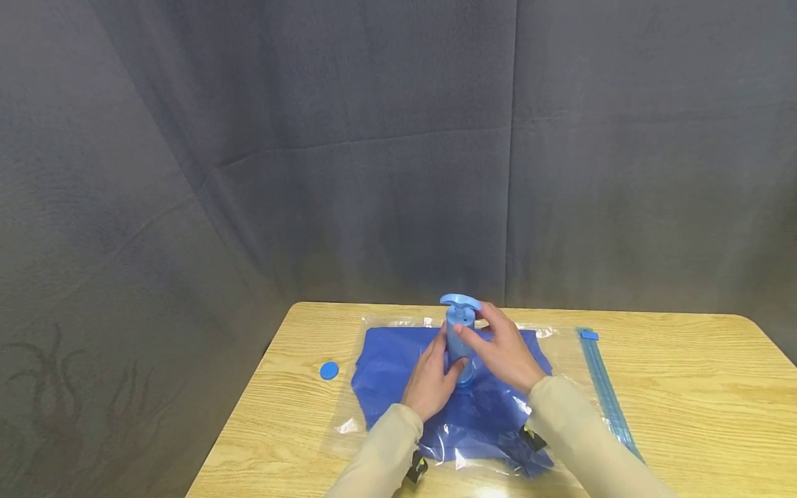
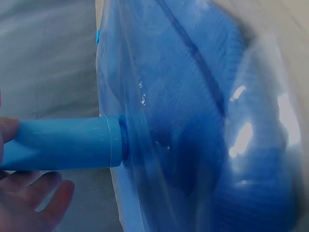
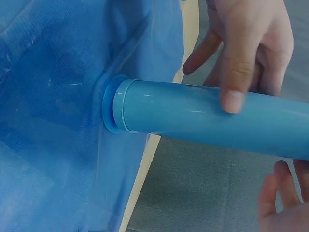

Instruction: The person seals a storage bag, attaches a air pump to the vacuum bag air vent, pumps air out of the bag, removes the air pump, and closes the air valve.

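Two pale sleeves [image 1: 382, 449] are seen closest, reached in over the near edge of the surface [image 1: 697, 387]. From the left, a blue cap [image 1: 329, 371] is found flat by the left edge, just beside a clear bag [image 1: 341, 418] in which blue cloth [image 1: 392, 366] is enclosed. The bag is spread across the middle, from near the far edge toward the near one, probably so that its top is easily reached.

Over it, the lower barrel of a blue pump [image 1: 457, 351] is gripped by the left hand [image 1: 428, 384], thumb and fingers wrapped about its sides. The pump is stood upright on the bag, and seems to be steadied low by this hand. Higher up, the barrel is lightly held by the part-curled right hand [image 1: 507, 353], close under the handle [image 1: 461, 301]. Farther right, the bag's zip strip [image 1: 607, 387] is slanted toward the near edge, its slider [image 1: 589, 335] set at the far end.

Cap, handle and slider are made plain in the head view alone. In the right wrist view, the pump's foot is shown against a round fitting [image 3: 110, 106]; in the left, loose, shiny film is revealed.
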A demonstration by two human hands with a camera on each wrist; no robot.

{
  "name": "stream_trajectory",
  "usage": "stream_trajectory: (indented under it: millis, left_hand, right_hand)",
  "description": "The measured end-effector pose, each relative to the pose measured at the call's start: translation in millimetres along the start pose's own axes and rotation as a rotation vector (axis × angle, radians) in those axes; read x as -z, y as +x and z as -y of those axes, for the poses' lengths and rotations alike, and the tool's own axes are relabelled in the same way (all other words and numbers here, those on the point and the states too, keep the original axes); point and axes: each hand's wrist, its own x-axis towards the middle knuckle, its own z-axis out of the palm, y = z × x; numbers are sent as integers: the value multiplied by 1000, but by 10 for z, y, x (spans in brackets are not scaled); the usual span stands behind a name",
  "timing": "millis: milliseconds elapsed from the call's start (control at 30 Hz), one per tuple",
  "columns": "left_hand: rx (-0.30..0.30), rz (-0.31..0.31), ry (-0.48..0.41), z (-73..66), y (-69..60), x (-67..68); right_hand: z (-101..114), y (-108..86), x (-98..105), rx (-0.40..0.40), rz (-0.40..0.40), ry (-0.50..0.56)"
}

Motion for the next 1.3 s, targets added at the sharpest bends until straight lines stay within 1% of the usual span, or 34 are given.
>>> stream_trajectory:
  millis: [67,200,300,433,600,767,867,1000,1300]
  left_hand:
    - [6,14,12,23,-10,-6]
    - [28,55,76,93,-53,-26]
    - [64,114,138,152,-88,-48]
    - [119,194,182,194,-133,-61]
    - [170,248,245,205,-185,-61]
    - [176,259,277,207,-194,-61]
    - [180,260,271,213,-197,-68]
    - [193,267,264,223,-211,-79]
    - [194,267,233,191,-218,-65]
  right_hand:
    - [-3,5,1,-2,3,-3]
    - [-9,16,1,-6,8,-2]
    - [-11,21,0,-11,5,-5]
    - [-7,20,-1,-22,3,-16]
    - [8,20,-3,-23,-9,-26]
    - [35,22,-3,-14,-34,-64]
    - [45,22,-7,-3,-56,-95]
    - [58,17,-12,-12,-74,-134]
    - [95,15,-10,-14,-89,-193]
